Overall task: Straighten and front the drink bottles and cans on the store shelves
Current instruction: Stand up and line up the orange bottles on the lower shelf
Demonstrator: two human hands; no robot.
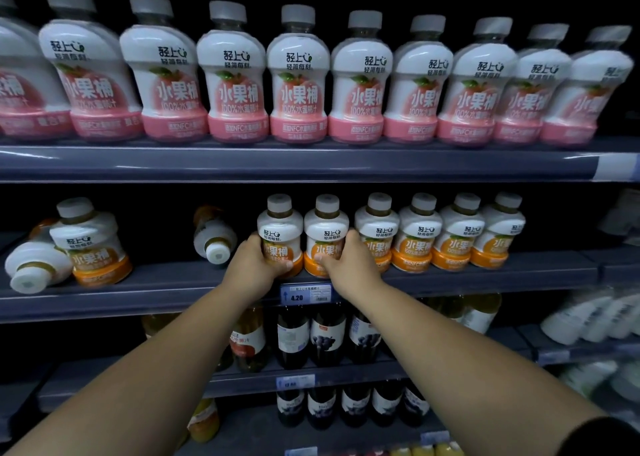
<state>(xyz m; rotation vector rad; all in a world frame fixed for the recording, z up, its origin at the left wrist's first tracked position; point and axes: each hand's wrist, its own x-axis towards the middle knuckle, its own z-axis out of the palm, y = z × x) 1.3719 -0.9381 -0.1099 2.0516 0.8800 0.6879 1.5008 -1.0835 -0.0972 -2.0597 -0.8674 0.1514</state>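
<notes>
Middle shelf (145, 275): left hand (250, 265) wrapped round left orange bottle (280, 228), grip closed on its lower body, thumb across the label. Right hand (349, 265) wrapped round next orange bottle (326, 230), grip closed on it, fingers over the orange band. Both bottles upright at shelf front, just beside each other, above price tag (305, 293). To the right, row of four orange bottles (440, 233) upright, labels forward, touching side by side. To the left, fallen bottle (215, 235) lying with cap toward camera, apart from the held pair. Far left, tilted bottle (90, 244) leaning, another toppled bottle (34, 265) against it, cap forward. Top shelf (311, 164): pink bottles (298, 77) in a full row, upright, labels forward. Lower shelf: dark bottles (327, 337) standing behind the forearms. Dark sleeve (609, 438) at bottom right.
</notes>
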